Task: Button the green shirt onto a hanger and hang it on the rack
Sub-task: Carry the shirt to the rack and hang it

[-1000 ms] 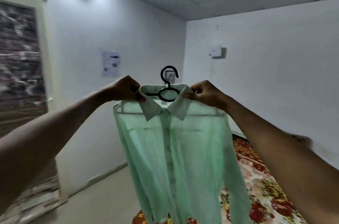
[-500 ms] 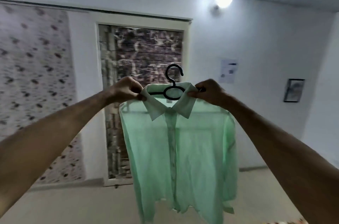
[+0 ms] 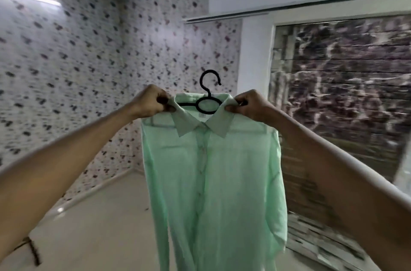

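Observation:
The pale green shirt [image 3: 213,186] hangs buttoned down its front on a black plastic hanger [image 3: 208,95], whose hook stands upright above the collar. I hold it out in front of me at arm's length. My left hand [image 3: 151,101] grips the hanger's left shoulder through the fabric beside the collar. My right hand [image 3: 251,105] grips the right shoulder the same way. No rack is in view.
A wall with dark speckled wallpaper [image 3: 66,84] runs along the left and meets a corner behind the shirt. A doorway with a dark stone-patterned surface [image 3: 342,97] is on the right. The pale floor [image 3: 93,226] lies below, with a thin dark object [image 3: 33,250] at the lower left.
My view has swung to the left: the bed and white walls are gone, the doorway has slid to the right, and the speckled wall fills the left. Both hands keep the same grip.

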The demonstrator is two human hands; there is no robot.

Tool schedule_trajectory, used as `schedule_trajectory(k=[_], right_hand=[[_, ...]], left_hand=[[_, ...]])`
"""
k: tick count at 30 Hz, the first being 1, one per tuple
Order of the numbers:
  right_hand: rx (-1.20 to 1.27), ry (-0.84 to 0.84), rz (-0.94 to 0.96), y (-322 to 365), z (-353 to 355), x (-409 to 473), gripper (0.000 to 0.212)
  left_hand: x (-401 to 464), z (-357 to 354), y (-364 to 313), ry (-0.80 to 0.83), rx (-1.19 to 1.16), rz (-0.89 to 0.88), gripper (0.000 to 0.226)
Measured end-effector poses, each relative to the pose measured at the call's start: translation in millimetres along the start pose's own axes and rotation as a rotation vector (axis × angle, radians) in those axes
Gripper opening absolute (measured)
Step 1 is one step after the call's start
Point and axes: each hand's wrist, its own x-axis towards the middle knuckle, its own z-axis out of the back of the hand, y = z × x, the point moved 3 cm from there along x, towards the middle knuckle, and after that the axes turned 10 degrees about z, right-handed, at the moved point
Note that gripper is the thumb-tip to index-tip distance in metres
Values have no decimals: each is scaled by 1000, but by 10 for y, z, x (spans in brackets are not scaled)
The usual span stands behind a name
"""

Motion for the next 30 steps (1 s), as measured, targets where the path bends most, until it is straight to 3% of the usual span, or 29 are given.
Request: schedule_trajectory(k=[3,5,6,11,13,16,21,30], right_hand=[[97,43,90,-171,-592,629,9],[131,63,111,-117,-892,889,19],[176,93,176,-87,-1210,1306,19],[277,184,334,187,-2118,2611,15],[324,248,390,332,-2594,3062,25],[394,263,407,439,-3127,3389,23],[470,354,480,973,-4446,4274,8],[608,443,507,2045,-6760,5570,16]], left_hand=[[76,319,471,-54,100,63,19],[79,477,815,-67,140,84,19],[114,711,1116,-109,192,175,18],[210,1459,2013,-263,316,294,14],[188,1774,2394,-320,358,346,16],[38,2046,2783,-343,438,396,15],[-198,2800,3877,-412,508,513,19],[-563,4105,5787,-454,567,621,19]])
